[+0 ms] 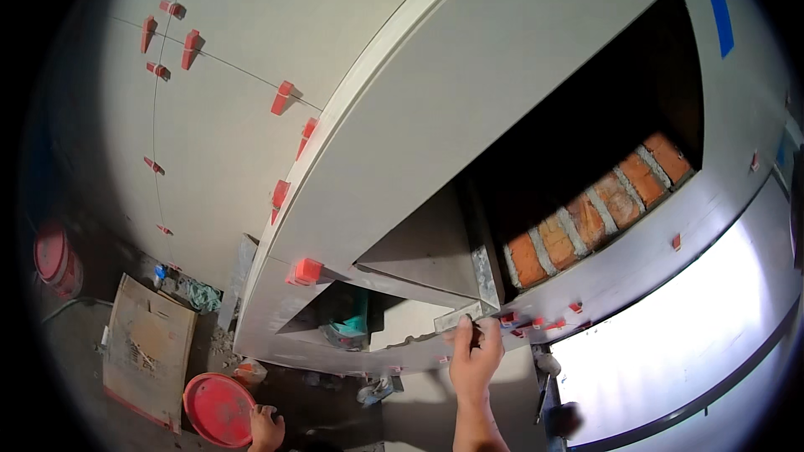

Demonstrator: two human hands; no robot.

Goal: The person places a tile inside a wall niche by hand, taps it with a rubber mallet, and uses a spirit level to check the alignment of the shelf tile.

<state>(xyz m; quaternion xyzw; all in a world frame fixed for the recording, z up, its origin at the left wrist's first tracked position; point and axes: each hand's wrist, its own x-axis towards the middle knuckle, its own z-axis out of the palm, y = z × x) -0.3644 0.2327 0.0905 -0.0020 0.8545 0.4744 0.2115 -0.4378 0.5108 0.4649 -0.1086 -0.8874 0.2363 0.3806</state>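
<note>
My right hand (476,360) reaches up to the lower corner of a large pale panel (394,130) with cut-out openings. Its thumb and bent fingers close on the end of a narrow grey strip (458,316), which lies beside the smaller opening. Low on the left, my left hand (267,430) has its fingers curled in front of the rim of a round red lid (219,410). What those fingers hold, if anything, is hidden. A red wedge clip (305,272) sticks out from the panel near its lower left corner.
Brick rows (590,218) with grey mortar show inside the large dark opening. More red wedges (192,48) sit along the wall joints. A stained board (149,351) and a red-lidded bucket (52,251) stand at left. A turquoise container (350,318) shows through the smaller opening.
</note>
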